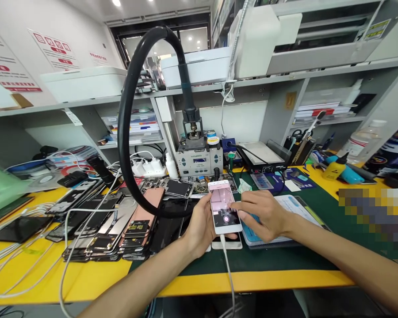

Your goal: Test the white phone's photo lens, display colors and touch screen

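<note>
Phone [223,208]: held over green mat [285,260], bench ctr. L hand [200,223] grasps it. R hand [263,212]: fingers loosely bent, gripping nothing; index tip at screen [220,194], contact unconfirmed. Done: cable [227,260] plugged in, screen lit w/ camera-like view. Remaining: screen input, apparently in progress; phone not yet set down; final stage can't be determined.

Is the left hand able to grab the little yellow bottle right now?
Probably not: the left hand is holding the white phone, and the right hand sits between that and the yellow bottle.
</note>
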A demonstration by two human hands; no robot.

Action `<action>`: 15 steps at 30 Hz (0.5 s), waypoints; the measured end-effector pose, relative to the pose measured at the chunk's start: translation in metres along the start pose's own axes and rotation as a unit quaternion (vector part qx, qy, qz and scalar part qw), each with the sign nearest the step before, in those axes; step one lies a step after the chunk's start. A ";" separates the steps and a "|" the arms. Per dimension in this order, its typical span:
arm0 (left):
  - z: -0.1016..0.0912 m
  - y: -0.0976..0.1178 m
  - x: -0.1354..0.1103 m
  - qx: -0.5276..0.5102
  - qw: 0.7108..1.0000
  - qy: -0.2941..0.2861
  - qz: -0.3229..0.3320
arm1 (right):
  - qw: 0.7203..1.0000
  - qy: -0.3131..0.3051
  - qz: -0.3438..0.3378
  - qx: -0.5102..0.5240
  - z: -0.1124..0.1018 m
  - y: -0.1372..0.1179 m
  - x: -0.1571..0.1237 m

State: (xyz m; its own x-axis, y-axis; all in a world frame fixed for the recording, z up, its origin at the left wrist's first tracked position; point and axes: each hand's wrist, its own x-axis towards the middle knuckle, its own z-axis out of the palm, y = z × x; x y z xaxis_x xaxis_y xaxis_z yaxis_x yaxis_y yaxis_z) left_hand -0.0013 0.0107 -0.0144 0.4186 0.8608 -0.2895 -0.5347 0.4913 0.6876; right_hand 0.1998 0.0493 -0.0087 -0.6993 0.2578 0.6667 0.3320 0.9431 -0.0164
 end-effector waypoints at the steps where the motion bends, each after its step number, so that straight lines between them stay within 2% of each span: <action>1: 0.000 0.000 0.000 0.000 1.000 -0.003 -0.001 | 1.000 -0.002 -0.010 0.009 0.000 -0.002 0.000; 6: 0.000 0.000 0.000 0.003 1.000 -0.006 -0.004 | 0.998 -0.035 -0.031 0.036 0.001 -0.011 -0.001; 15: -0.001 0.000 0.002 0.000 1.000 -0.005 0.001 | 0.998 -0.023 -0.043 0.048 0.002 -0.011 -0.001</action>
State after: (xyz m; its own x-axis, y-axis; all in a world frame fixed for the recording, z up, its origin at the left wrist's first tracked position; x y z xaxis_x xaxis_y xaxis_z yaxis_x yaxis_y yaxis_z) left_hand -0.0007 0.0123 -0.0157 0.4249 0.8605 -0.2810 -0.5360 0.4893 0.6879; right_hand 0.1954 0.0387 -0.0102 -0.7515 0.1827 0.6339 0.2086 0.9774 -0.0344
